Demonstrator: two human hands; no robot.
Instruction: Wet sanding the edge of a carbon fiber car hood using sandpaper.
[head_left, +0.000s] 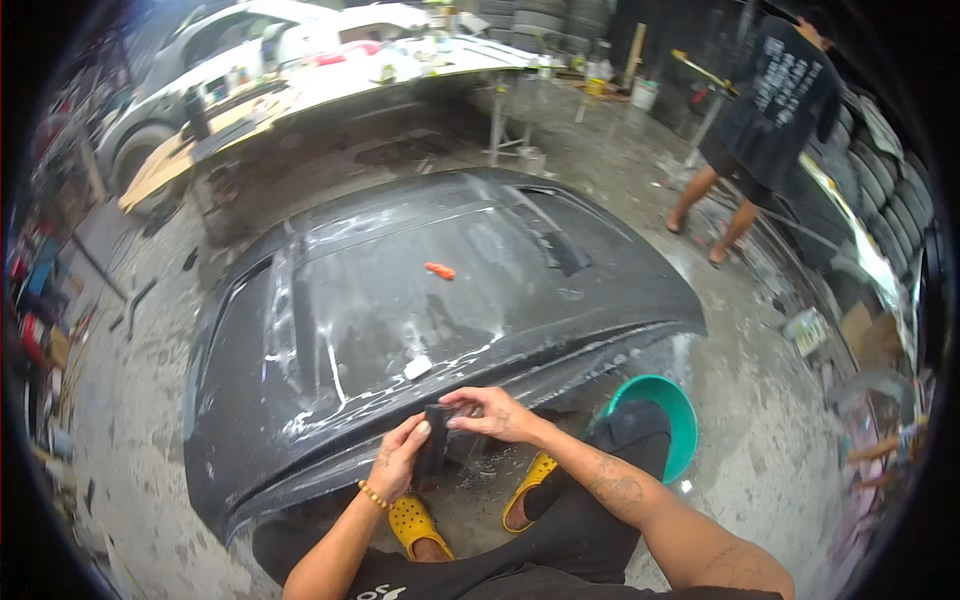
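Observation:
A large dark carbon-weave car hood [390,290], wet with white streaks, lies low in front of me. On it are a small orange object [440,270] and a white rectangular piece [418,367]. My left hand [398,455] is closed on a narrow black piece [435,450] at the hood's near edge, upright in the picture. My right hand [485,412] grips the upper end of the same piece with thumb and fingers. I cannot make out exactly what the black piece is.
A teal tub [678,445] with dark cloth sits right of my legs. A co-worker [765,110] stands at the back right beside stacked tires [885,190]. A cluttered worktable [330,85] and white car [175,55] are at the back. Metal bars [135,310] lie at left.

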